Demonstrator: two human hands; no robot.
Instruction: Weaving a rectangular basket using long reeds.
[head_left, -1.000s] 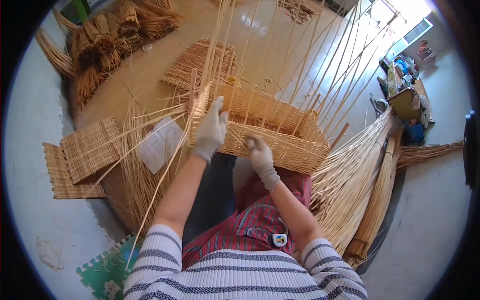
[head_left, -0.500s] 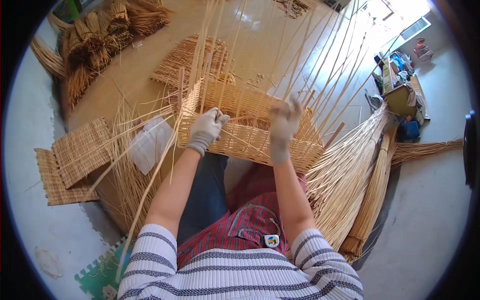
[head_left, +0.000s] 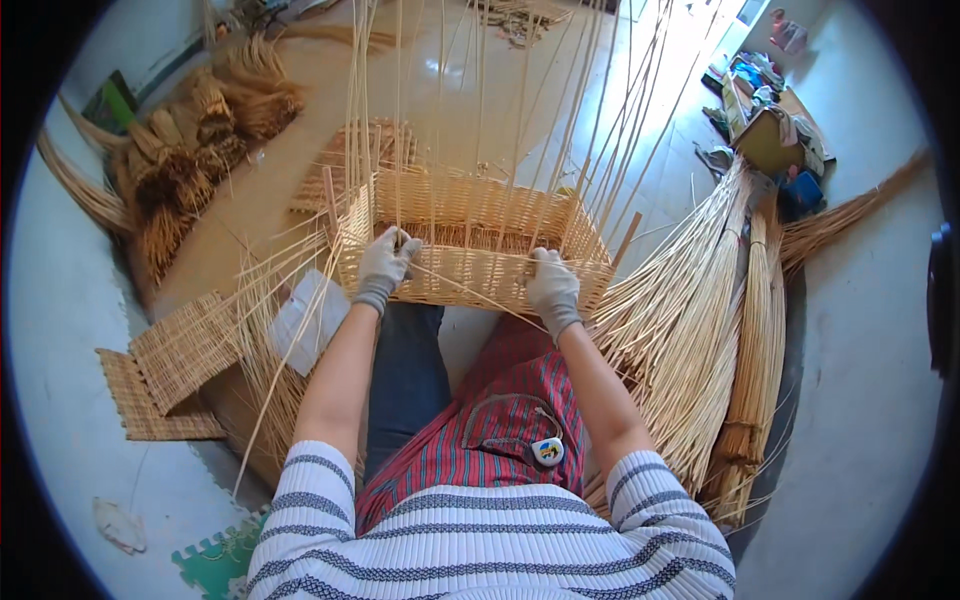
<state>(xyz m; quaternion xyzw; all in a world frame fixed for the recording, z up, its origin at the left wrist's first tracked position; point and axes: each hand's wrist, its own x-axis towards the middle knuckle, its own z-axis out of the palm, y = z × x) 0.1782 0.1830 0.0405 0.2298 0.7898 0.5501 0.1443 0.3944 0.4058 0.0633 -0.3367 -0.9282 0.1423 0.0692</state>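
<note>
A rectangular wicker basket [head_left: 465,268], partly woven, sits in front of my knees with its opening up. Tall upright stakes [head_left: 483,100] rise from its walls, and wooden corner sticks [head_left: 628,240] stand at its ends. My left hand [head_left: 384,266], in a light grey work glove, closes over the near wall's rim toward the left. Toward the right of that rim, my gloved right hand [head_left: 552,284] is also closed on it. A loose weaving strand slants across the near wall between the hands. My fingertips are partly hidden behind the rim.
Long pale wicker rods [head_left: 690,320] fan out at my right beside a tied bundle [head_left: 752,350]. Loose strands trail left past a white sheet [head_left: 308,318]. Woven panels [head_left: 185,345] lean at the left, and another panel [head_left: 345,160] lies beyond the basket. Brown bundles [head_left: 205,120] are heaped far left.
My right hand, raised and blurred before, has come down onto the near rim. The basket sits more level in view. My left hand keeps its place on the rim.
</note>
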